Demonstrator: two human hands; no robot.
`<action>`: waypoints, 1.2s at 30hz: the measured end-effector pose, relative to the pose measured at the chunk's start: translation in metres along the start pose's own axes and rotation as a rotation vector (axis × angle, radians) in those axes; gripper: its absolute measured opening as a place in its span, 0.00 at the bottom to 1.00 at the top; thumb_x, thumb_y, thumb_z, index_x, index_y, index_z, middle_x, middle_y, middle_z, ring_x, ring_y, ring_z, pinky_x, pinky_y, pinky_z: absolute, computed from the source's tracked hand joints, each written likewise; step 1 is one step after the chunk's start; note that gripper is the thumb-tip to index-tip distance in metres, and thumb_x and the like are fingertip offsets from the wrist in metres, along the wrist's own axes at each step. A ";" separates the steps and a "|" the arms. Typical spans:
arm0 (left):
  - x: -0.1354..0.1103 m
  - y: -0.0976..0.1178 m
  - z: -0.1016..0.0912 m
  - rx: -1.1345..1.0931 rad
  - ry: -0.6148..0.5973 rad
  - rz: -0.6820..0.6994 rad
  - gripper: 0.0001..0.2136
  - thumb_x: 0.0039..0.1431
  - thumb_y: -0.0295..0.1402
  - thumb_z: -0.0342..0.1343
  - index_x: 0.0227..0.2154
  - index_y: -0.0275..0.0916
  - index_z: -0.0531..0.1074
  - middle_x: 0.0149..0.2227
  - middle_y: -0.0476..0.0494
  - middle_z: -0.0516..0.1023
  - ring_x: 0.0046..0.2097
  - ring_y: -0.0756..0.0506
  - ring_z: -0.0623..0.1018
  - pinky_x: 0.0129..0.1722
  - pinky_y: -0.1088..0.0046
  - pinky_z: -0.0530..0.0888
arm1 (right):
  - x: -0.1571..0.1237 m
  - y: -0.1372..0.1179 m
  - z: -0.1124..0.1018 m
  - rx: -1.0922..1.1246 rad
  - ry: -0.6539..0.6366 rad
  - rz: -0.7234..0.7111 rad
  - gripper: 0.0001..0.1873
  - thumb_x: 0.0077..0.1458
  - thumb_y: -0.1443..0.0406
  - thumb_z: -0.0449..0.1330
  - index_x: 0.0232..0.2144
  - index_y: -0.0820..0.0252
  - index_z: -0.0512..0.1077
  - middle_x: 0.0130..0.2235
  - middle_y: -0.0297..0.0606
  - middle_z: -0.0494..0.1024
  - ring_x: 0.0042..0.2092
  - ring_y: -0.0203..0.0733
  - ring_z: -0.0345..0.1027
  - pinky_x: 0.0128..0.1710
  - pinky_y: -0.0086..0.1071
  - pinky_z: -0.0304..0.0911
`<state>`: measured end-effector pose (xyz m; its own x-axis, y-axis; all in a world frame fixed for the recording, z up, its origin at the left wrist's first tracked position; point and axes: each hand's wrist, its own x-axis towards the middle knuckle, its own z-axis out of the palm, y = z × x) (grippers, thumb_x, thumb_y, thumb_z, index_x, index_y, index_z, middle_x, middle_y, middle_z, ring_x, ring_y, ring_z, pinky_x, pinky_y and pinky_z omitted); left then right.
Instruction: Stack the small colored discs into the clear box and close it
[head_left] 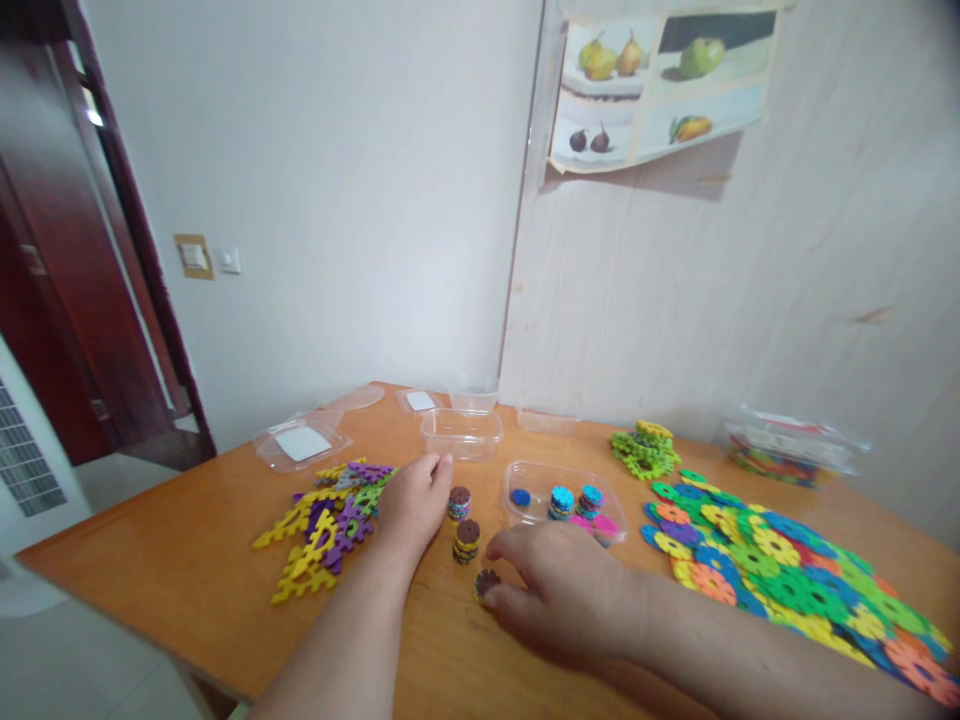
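1. Nearest, right hand (559,575) reaches in low over the worktop (450,660). Thumb and forefinger parted, not closed; the front stack (487,583) of small notched discs, brown on top, sits at the gap, by the thumb tip. Contact there hard to judge.
2. Just behind: the middle stack (466,540), upright, brown over yellow and dark discs, standing between the two hands.
3. Next back, the rear stack (459,502), also brown-topped, just beside the left hand (411,500). That hand shows its back, fingertips largely hidden; cannot tell whether it grips anything.
4. Left of the left hand: loose heap of notched strips (322,535), yellow, purple, green, grey. Far right: broad spread of flower-shaped discs (750,560), many colours, overlapping.
5. Beyond the right hand: clear tray (551,468) holding a dark blue disc (520,497), two blue-topped stacks (561,502) and pink pieces (602,524).
6. Farther: green cluster (645,452); clear tub (461,432); clear lid (301,442) with white label; bagged box (795,445) at right.
7. Farthest: fruit picture (664,85) on the wall, lower edge lifting.
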<state>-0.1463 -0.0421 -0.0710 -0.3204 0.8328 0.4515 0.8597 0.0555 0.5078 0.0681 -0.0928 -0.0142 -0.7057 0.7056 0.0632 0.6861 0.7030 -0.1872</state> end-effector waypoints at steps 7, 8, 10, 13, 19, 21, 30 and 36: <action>0.000 0.001 -0.001 -0.004 0.007 0.000 0.20 0.65 0.46 0.41 0.24 0.40 0.67 0.24 0.48 0.72 0.27 0.50 0.68 0.27 0.71 0.50 | 0.007 -0.001 0.006 -0.034 -0.054 0.020 0.12 0.53 0.59 0.54 0.33 0.55 0.77 0.32 0.36 0.81 0.32 0.40 0.72 0.26 0.28 0.53; -0.001 0.001 -0.001 -0.007 0.007 0.003 0.20 0.65 0.46 0.41 0.24 0.40 0.67 0.24 0.48 0.72 0.27 0.50 0.68 0.27 0.71 0.50 | 0.007 -0.001 0.007 -0.054 -0.038 0.004 0.12 0.54 0.60 0.54 0.31 0.55 0.77 0.32 0.36 0.81 0.31 0.40 0.72 0.25 0.28 0.52; -0.001 0.002 -0.002 -0.010 0.012 0.007 0.20 0.65 0.46 0.41 0.24 0.40 0.67 0.24 0.48 0.73 0.27 0.50 0.68 0.27 0.71 0.50 | 0.006 -0.001 0.010 -0.103 0.009 -0.034 0.13 0.55 0.60 0.52 0.30 0.55 0.76 0.31 0.36 0.81 0.30 0.40 0.72 0.24 0.29 0.51; -0.001 0.002 -0.002 -0.007 0.012 0.003 0.20 0.65 0.46 0.41 0.24 0.40 0.67 0.24 0.48 0.73 0.27 0.50 0.69 0.27 0.71 0.49 | 0.003 0.000 0.010 -0.142 0.076 -0.067 0.16 0.59 0.59 0.49 0.30 0.55 0.76 0.30 0.36 0.81 0.29 0.39 0.72 0.25 0.29 0.50; 0.000 0.001 0.000 0.008 0.017 0.011 0.20 0.65 0.46 0.41 0.24 0.40 0.67 0.25 0.48 0.74 0.28 0.49 0.68 0.27 0.71 0.50 | 0.012 0.020 -0.020 -0.144 0.190 -0.019 0.16 0.61 0.57 0.49 0.39 0.51 0.76 0.35 0.34 0.82 0.33 0.38 0.73 0.30 0.29 0.54; 0.000 0.001 0.000 0.016 0.016 0.010 0.20 0.65 0.46 0.41 0.23 0.40 0.66 0.25 0.48 0.73 0.27 0.49 0.68 0.27 0.71 0.49 | 0.022 0.034 -0.030 -0.179 0.186 0.024 0.17 0.61 0.55 0.49 0.42 0.50 0.75 0.38 0.35 0.81 0.37 0.41 0.74 0.33 0.29 0.56; -0.001 0.003 -0.003 0.012 0.002 0.000 0.20 0.65 0.46 0.41 0.23 0.41 0.65 0.26 0.47 0.74 0.29 0.49 0.70 0.27 0.72 0.50 | 0.059 0.066 -0.025 -0.359 0.047 0.148 0.19 0.59 0.55 0.50 0.39 0.56 0.78 0.39 0.44 0.81 0.40 0.48 0.75 0.33 0.33 0.58; -0.001 0.002 -0.001 0.022 -0.001 -0.006 0.20 0.65 0.46 0.40 0.24 0.41 0.66 0.26 0.47 0.74 0.29 0.48 0.70 0.28 0.72 0.52 | 0.046 0.060 -0.023 -0.343 0.117 0.141 0.22 0.64 0.53 0.45 0.49 0.54 0.73 0.42 0.43 0.81 0.43 0.46 0.74 0.35 0.33 0.58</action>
<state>-0.1447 -0.0439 -0.0697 -0.3251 0.8328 0.4481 0.8663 0.0722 0.4943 0.0808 -0.0155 0.0001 -0.5892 0.7888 0.1750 0.8079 0.5734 0.1359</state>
